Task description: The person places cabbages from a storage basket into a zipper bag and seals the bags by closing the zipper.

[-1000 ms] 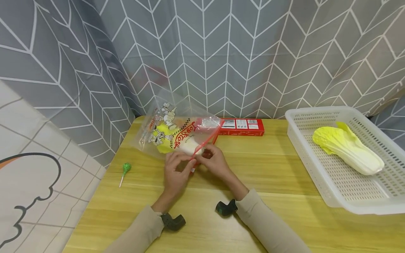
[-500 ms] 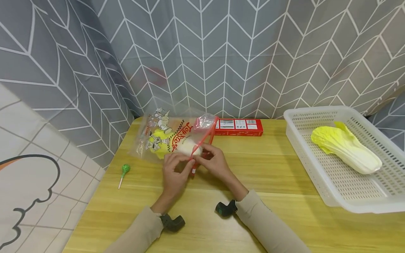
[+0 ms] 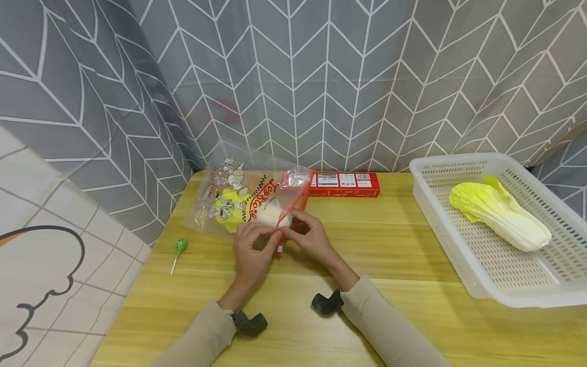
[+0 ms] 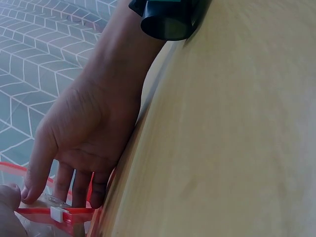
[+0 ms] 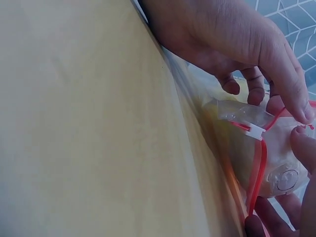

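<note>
The wooden table (image 3: pixel 403 239) fills the lower half of the head view, backed by a grey chevron-patterned curtain (image 3: pixel 321 76). At about 3 o'clock from the hands sits the biggest item, a white perforated basket (image 3: pixel 495 275), with 1 pale yellow-green cabbage (image 3: pixel 500 214) lying in it, well apart from the work.

Next in size is the clear zip bag (image 3: pixel 238 196), printed with cartoon figures and red lettering and edged with a red zip strip. It lies on the table at roughly 11 o'clock from the hands, at the table's far left end, with something yellow and white inside it. Its red-edged mouth points toward the person.

Just beyond the bag, at 1 o'clock from the hands, a long red box (image 3: pixel 345 184) lies flat against the curtain.

The 2 hands meet at the bag's near corner. The left hand (image 3: pixel 251 251) has its thumb and fingertips curled in, pinching the red zip edge; the right wrist view shows the small white slider (image 5: pixel 256 131) on that strip right beside its fingers. The right hand (image 3: pixel 308 235) has its fingers bent down over the bag's mouth, gripping the red edge from the other side.

Smallest, a green lollipop (image 3: pixel 180 250) lies at 9 o'clock from the hands, near the table's left edge.
</note>
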{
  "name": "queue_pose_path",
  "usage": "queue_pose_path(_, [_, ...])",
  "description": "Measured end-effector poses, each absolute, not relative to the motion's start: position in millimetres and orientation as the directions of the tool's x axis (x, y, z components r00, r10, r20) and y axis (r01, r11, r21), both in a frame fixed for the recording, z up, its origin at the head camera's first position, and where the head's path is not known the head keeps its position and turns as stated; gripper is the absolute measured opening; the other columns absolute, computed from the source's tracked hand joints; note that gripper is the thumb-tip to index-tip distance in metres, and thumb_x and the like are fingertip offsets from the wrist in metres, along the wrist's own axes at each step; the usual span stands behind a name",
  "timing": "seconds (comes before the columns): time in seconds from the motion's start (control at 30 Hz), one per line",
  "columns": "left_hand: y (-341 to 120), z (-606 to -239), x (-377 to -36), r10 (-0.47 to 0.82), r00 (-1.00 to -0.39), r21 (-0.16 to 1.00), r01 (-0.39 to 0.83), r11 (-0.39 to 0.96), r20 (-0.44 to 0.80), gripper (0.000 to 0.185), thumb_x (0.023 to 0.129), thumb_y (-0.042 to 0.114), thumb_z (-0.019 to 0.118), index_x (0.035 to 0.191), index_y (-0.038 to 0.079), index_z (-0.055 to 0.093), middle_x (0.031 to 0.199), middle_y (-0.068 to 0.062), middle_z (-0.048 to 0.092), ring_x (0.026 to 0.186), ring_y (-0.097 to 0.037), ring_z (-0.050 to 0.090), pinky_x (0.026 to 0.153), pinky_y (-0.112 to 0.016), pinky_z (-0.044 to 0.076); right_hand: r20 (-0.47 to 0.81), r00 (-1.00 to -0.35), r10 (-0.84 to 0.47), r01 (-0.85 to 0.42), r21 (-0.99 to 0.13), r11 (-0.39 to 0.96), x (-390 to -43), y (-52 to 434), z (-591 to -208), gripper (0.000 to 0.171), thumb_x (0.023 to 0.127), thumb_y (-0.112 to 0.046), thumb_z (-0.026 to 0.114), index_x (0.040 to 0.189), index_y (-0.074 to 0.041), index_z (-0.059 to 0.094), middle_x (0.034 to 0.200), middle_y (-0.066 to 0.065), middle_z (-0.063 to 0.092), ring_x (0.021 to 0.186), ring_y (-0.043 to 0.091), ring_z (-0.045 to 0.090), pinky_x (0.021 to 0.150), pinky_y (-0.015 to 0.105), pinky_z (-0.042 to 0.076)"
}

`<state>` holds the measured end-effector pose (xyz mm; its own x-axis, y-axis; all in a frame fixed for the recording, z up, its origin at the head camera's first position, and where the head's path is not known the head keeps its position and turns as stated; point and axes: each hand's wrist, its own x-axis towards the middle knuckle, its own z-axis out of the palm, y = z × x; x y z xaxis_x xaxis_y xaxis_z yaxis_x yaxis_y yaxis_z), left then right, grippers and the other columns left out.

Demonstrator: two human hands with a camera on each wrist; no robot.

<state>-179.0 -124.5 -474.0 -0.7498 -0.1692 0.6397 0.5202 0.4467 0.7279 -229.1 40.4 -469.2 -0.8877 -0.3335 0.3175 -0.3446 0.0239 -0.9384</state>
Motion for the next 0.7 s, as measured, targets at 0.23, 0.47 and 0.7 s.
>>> queue_pose_path(0.23, [-123.1, -475.0, -179.1, -0.174, -0.739, 0.716, 0.522, 0.464, 0.651, 0.010, 0.081, 0.014, 0.086, 0.088, 0.014, 0.078, 0.089, -0.002, 0.073, 0.091, -0.018, 0.049, 0.086, -0.027, 0.031, 0.361, -0.888, -0.286, -0.376, -0.926, -0.001, -225.6, 42.9, -472.2, 0.044, 0.089, 0.001, 0.075, 0.131, 0.000, 0.066, 0.114, 0.023, 0.069, 0.096, 0.030, 0.069, 0.081, 0.027, 0.057])
queue_pose_path(0.47, [-123.8, -475.8, -180.4, -0.172, -0.731, 0.706, 0.525, 0.475, 0.660, 0.010, 0.081, 0.015, 0.086, 0.085, 0.012, 0.077, 0.088, -0.003, 0.072, 0.091, -0.019, 0.050, 0.088, -0.027, 0.031, 0.367, -0.905, -0.215, -0.382, -0.924, 0.032, -223.6, 43.4, -473.6, 0.041, 0.088, 0.000, 0.076, 0.128, 0.000, 0.068, 0.111, 0.023, 0.071, 0.095, 0.032, 0.070, 0.077, 0.026, 0.055])
queue_pose_path(0.7, [-124.8, -475.3, -181.3, -0.170, -0.713, 0.686, 0.538, 0.491, 0.681, 0.009, 0.082, 0.014, 0.085, 0.084, 0.011, 0.077, 0.089, -0.005, 0.070, 0.091, -0.022, 0.050, 0.088, -0.026, 0.031, 0.381, -0.903, -0.200, -0.396, -0.917, 0.040, -221.5, 42.6, -468.6, 0.038, 0.088, 0.004, 0.073, 0.126, 0.006, 0.067, 0.111, 0.028, 0.070, 0.097, 0.042, 0.069, 0.078, 0.035, 0.057])
